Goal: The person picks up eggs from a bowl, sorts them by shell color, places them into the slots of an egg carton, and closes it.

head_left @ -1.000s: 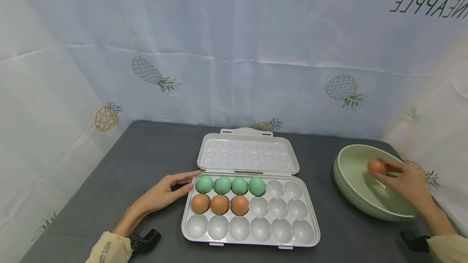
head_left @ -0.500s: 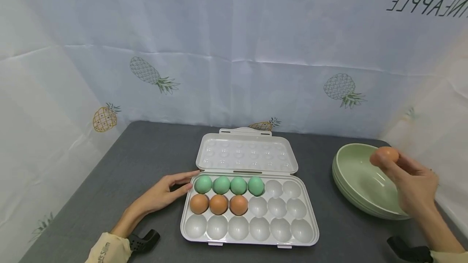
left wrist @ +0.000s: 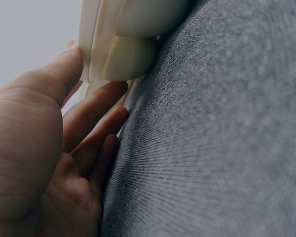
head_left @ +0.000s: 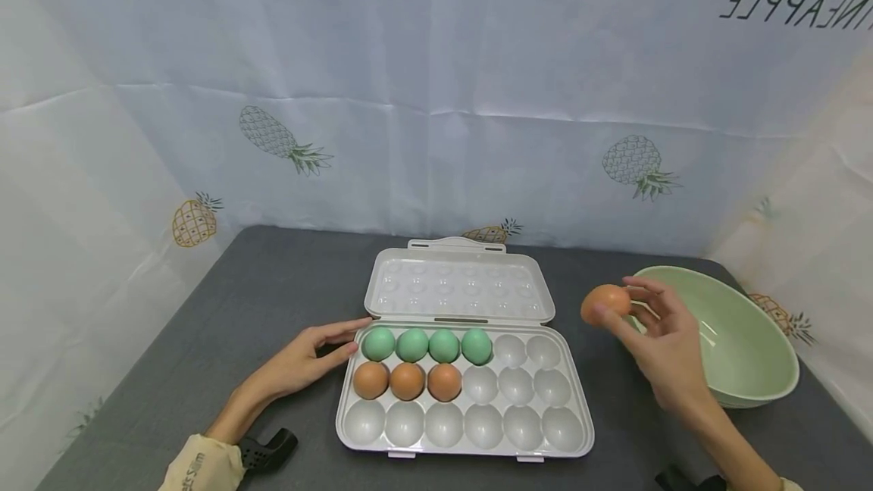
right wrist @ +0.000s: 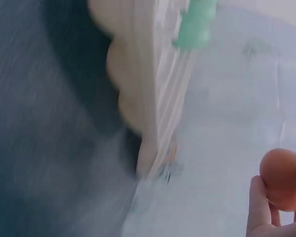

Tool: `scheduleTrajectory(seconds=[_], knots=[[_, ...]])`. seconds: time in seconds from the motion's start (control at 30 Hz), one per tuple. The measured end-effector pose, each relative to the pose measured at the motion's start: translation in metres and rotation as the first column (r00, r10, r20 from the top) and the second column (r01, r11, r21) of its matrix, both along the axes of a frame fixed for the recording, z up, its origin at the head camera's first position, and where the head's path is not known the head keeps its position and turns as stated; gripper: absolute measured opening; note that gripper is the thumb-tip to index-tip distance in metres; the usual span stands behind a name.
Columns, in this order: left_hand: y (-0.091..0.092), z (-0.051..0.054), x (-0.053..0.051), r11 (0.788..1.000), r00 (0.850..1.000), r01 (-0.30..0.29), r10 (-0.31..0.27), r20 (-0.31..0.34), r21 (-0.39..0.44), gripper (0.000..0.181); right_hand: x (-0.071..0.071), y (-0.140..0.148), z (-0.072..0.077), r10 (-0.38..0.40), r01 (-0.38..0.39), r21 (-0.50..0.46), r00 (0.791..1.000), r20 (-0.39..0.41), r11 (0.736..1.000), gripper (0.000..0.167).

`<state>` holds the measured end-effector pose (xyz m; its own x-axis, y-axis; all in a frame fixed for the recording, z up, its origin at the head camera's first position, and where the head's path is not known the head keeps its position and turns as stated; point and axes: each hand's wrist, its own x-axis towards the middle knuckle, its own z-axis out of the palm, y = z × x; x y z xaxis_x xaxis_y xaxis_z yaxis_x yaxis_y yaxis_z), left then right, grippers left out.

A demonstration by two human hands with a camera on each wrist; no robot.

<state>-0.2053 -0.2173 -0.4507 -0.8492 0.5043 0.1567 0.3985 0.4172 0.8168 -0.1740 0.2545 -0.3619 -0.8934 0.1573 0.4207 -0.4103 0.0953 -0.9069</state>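
Note:
A brown egg (head_left: 605, 304) is pinched between the thumb and fingers of my right hand (head_left: 664, 347), held above the table between the egg box and the bowls. The same brown egg (right wrist: 284, 178) shows at the lower right of the right wrist view. The white plastic egg box (head_left: 465, 450) lies opened, its lid (head_left: 461, 279) folded back. Several green eggs (head_left: 444, 345) fill the left of its back row; three brown eggs (head_left: 407, 382) sit in the middle row from the left. My left hand (head_left: 300, 362) rests against the box's left edge, fingers extended.
A pale green bowl (head_left: 743, 339) stands at the right of the dark grey table (head_left: 293, 271), partly behind my right hand. A white curtain (head_left: 436, 112) with pineapple prints hangs behind and at both sides.
My right hand has lifted the brown egg out of the green bowl and carried it left toward the egg box. The left hand stays at the box's edge.

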Motion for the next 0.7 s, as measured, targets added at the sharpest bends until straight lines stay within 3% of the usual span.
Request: scheduleTrajectory(seconds=[0.13,0.3,0.53,0.7], knots=[[0.000,-0.001,0.000,1.000,1.000,0.002,-0.002,0.000,0.003,0.043,0.004,-0.030,-0.001,0.024,-0.023,0.074,1.000,-0.014,0.997,0.042],[-0.001,-0.001,0.000,1.000,1.000,0.000,0.000,0.006,0.005,0.043,0.009,-0.060,-0.009,0.160,-0.159,0.078,0.987,-0.008,0.984,0.044],[-0.001,-0.003,0.000,1.000,1.000,0.000,0.000,0.007,0.003,0.042,0.016,-0.088,-0.028,0.157,-0.169,0.217,0.985,0.073,0.961,0.043],[-0.001,-0.002,-0.001,1.000,1.000,0.003,-0.003,0.007,0.007,0.042,0.021,-0.100,-0.039,0.175,-0.196,0.205,0.977,0.119,0.959,0.046]])
